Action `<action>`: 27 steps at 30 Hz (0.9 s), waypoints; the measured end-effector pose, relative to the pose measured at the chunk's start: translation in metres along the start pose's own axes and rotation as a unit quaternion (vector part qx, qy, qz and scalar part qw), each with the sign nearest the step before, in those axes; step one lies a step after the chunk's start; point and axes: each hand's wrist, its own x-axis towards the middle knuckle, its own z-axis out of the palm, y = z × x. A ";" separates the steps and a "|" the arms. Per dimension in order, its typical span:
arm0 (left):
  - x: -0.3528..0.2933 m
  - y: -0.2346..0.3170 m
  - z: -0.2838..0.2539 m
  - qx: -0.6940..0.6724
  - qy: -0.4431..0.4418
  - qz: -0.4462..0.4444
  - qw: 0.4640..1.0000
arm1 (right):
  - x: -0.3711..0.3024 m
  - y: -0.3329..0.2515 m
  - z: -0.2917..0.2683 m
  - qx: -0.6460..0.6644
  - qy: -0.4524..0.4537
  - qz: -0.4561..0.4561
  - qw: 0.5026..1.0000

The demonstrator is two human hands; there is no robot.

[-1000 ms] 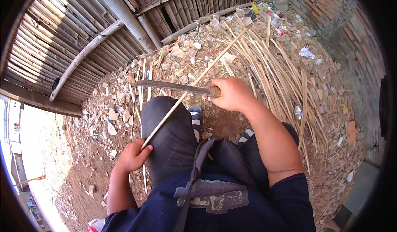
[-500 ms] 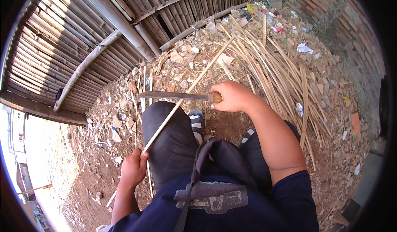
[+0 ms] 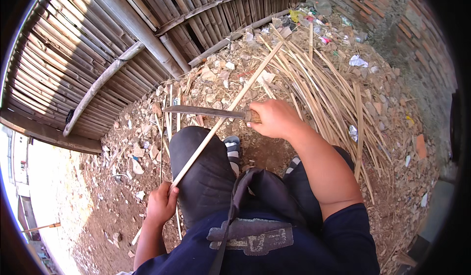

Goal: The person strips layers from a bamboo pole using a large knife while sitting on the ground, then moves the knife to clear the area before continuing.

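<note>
My right hand (image 3: 275,119) grips the handle of a long dark knife (image 3: 203,111) whose blade points left and lies across a pale bamboo strip (image 3: 226,110). The strip runs diagonally from the far rubble down over my raised left knee (image 3: 196,150). My left hand (image 3: 162,204) holds the strip's near end beside my left thigh. I am seated, in dark trousers and a dark blue shirt, with a striped sandal (image 3: 233,147) showing between my knees.
A heap of split bamboo strips (image 3: 326,86) lies ahead and to the right on ground littered with rubble and scraps. A bamboo fence (image 3: 98,39) with thick poles curves along the left and top. A brick wall (image 3: 407,29) stands at the right.
My left hand has drawn back toward my body along with the strip's near end. The knife and my right hand have shifted slightly nearer along the strip.
</note>
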 end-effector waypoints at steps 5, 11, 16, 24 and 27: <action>0.004 -0.004 0.006 -0.012 -0.024 0.010 1.000 | 0.003 -0.014 0.016 0.023 -0.017 -0.046 0.999; 0.022 0.003 0.001 -0.006 -0.027 0.045 0.999 | 0.031 0.035 0.053 0.188 -0.037 0.008 0.981; 0.018 -0.003 0.004 0.008 -0.029 0.029 0.999 | 0.018 -0.012 0.028 0.004 0.025 -0.069 0.997; 0.030 0.001 0.004 -0.044 -0.037 0.025 0.998 | 0.029 0.018 0.038 0.132 0.010 0.015 0.991; 0.018 -0.005 0.008 -0.028 -0.011 0.038 0.999 | 0.020 -0.008 0.026 0.049 0.019 -0.051 0.997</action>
